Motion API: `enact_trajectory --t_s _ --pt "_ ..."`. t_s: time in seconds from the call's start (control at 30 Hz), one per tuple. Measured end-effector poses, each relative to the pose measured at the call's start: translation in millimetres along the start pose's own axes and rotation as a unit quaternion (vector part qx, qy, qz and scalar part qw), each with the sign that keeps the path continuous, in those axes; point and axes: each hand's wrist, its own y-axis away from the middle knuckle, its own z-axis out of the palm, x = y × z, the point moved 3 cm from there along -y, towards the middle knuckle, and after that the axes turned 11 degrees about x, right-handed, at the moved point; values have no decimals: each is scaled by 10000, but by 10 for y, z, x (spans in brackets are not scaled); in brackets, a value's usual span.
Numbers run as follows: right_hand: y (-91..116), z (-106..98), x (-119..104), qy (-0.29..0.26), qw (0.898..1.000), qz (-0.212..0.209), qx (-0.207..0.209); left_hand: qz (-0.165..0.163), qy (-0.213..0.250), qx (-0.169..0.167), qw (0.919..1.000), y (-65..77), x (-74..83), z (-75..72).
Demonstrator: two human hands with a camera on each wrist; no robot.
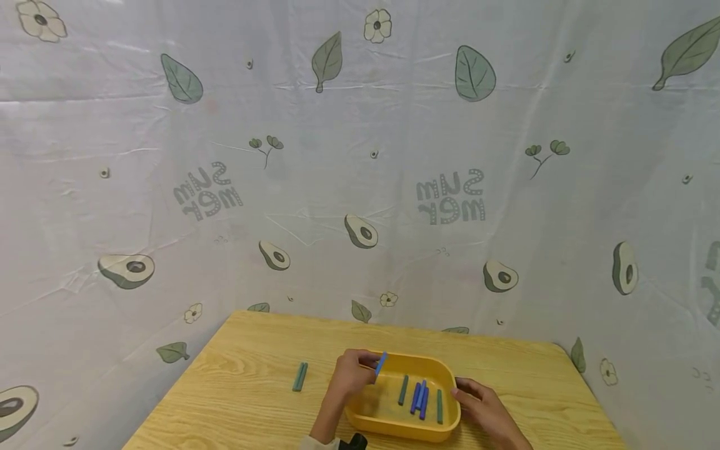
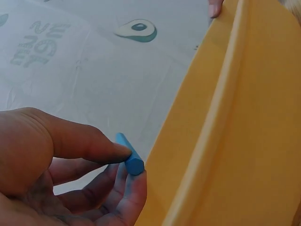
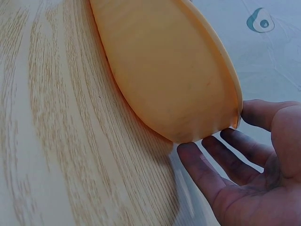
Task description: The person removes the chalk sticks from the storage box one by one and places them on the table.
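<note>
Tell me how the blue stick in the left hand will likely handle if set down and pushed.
The blue hexagonal stick looks stiff, straight where the left hand pinches it. Its flat faces would probably hinder rolling. Smudged-looking fingers hint at something chalky, perhaps brittle.

Yellow tray (image 2: 254,117) partly outside both wrist views

hands (image 1: 356,370) at yellow tray (image 1: 400,430), blue stick (image 1: 380,364) pinched

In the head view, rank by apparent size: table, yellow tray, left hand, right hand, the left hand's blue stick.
1. Table
2. Yellow tray
3. Left hand, right hand: too alike to rank
4. Blue stick
</note>
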Motion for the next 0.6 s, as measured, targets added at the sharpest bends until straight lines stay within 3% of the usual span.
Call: enact_trajectory --t_s 0.27,0.6 --pt "27 6 15 2 10000 40 2 -166 182 -5 9997 7 6 -165" --pt "38 19 1 -73 9998 57 183 -41 -47 250 9997 12 -33 -378"
